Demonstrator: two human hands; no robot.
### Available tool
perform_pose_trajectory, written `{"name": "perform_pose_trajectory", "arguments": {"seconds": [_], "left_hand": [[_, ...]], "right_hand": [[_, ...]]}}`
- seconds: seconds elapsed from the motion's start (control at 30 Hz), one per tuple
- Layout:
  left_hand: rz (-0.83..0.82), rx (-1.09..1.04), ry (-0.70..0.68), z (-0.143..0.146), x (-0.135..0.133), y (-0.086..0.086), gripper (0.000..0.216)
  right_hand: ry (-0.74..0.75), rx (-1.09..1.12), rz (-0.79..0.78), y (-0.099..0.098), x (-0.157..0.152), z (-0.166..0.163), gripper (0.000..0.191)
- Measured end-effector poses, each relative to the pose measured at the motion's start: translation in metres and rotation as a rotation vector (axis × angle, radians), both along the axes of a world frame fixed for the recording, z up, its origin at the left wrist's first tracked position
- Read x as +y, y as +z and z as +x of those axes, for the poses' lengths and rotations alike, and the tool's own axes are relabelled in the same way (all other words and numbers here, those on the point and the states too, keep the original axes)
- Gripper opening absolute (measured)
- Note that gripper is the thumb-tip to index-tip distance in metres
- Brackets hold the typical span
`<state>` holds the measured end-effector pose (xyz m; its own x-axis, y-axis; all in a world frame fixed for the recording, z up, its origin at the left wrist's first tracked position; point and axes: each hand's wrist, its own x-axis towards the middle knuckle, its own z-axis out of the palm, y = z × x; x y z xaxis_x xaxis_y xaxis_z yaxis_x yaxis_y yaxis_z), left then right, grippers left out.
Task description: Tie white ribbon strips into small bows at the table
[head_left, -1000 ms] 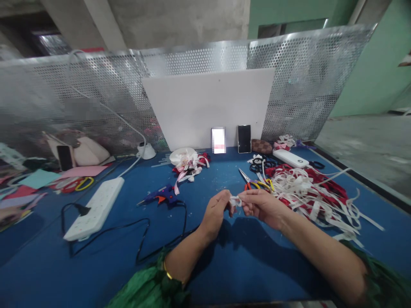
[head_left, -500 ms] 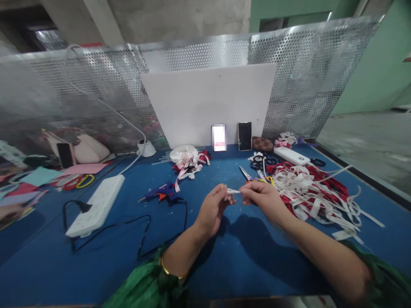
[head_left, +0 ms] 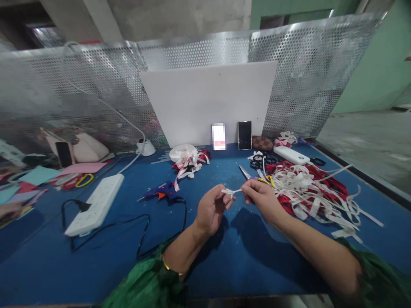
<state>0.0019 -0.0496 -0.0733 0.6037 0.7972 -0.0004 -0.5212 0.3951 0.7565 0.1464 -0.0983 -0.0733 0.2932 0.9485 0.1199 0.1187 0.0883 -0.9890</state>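
Observation:
Between my two hands, above the blue table, stretches a narrow white ribbon [head_left: 231, 192]. My left hand [head_left: 212, 208] pinches its left part between thumb and fingers, the other fingers curled beneath. The ribbon's right end is pinched in the fingertips of my right hand [head_left: 260, 197]. Just beyond my right hand lie scissors [head_left: 245, 173] with pointed blades and yellow-and-purple handles. A heap of white ribbons [head_left: 305, 188] mixed with red fabric sits to the right of that hand. The blue glue gun [head_left: 163, 191] rests on the table to the left of my left hand.
A white power strip [head_left: 96, 205] and its black cord lie at left. Farther back are a white dish [head_left: 181, 152] with ribbon bows [head_left: 189, 162], two upright phones [head_left: 245, 135] and a white board [head_left: 212, 98]. Another person's hand [head_left: 11, 212] shows at the left edge.
My hands have drawn slightly apart, the right one shifting a little rightward. More of the white ribbon now shows stretched between them. Both hands keep hold of it.

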Motion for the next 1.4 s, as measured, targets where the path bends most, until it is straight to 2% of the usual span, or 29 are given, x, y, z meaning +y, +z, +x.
{"name": "perform_pose_trajectory", "arguments": {"seconds": [0.17,0.3,0.4,0.6,0.73,0.97,1.1,1.23,1.33,1.4], "left_hand": [[0.109,0.085,0.102,0.000,0.000,0.002,0.028],[0.198,0.167,0.072,0.000,-0.001,0.001,0.031],[0.230,0.229,0.039,0.000,-0.003,-0.002,0.033],[0.086,0.261,0.070,0.001,-0.006,-0.001,0.036],[0.016,0.227,0.083,0.001,-0.007,-0.001,0.035],[-0.050,0.135,-0.004,0.000,-0.006,0.001,0.037],[0.089,0.228,0.065,-0.001,-0.004,0.003,0.037],[0.259,0.374,0.074,-0.001,-0.004,0.001,0.040],[0.344,0.454,0.054,-0.001,-0.005,-0.002,0.042],[0.344,0.447,0.046,-0.001,-0.005,-0.003,0.044]], "right_hand": [[0.085,-0.156,0.080,0.003,0.000,0.003,0.016],[0.170,-0.145,0.085,0.006,-0.003,0.000,0.020],[0.240,-0.248,0.079,0.006,-0.006,-0.001,0.013],[0.239,-0.394,0.091,0.002,-0.008,-0.002,0.017],[0.230,-0.502,0.162,0.002,-0.009,-0.003,0.018],[0.264,-0.511,0.209,-0.002,-0.008,-0.003,0.022],[0.259,-0.435,0.159,-0.004,-0.008,-0.004,0.020],[0.236,-0.457,0.206,-0.003,-0.009,-0.006,0.016],[0.192,-0.441,0.195,-0.006,-0.008,-0.009,0.022],[0.159,-0.361,0.145,-0.009,-0.006,-0.010,0.027]]}}
